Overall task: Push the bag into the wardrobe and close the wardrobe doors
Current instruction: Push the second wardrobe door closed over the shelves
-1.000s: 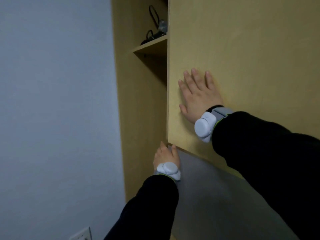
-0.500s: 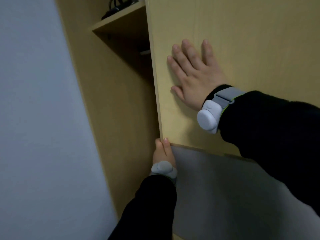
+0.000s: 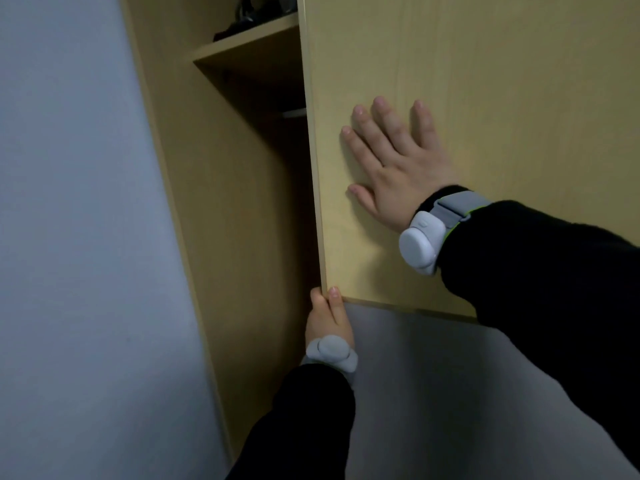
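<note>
A light wooden wardrobe door (image 3: 485, 81) fills the upper right and stands partly ajar, leaving a dark gap along its left edge. My right hand (image 3: 394, 161) lies flat on the door's face with fingers spread. My left hand (image 3: 327, 320) sits at the door's lower left corner, fingertips pinching that corner from below. The wardrobe's left side panel (image 3: 221, 237) and an inner shelf (image 3: 242, 46) show through the gap. The bag is not visible.
A pale blue-grey wall (image 3: 76, 237) stands left of the wardrobe. Dark items (image 3: 249, 15) rest on the inner shelf at the top. Grey floor (image 3: 450, 393) lies below the door. Both wrists carry white devices on straps.
The view has shifted and moved closer. My left hand has closed its fingertips onto the door's bottom corner. My right hand stays flat on the door.
</note>
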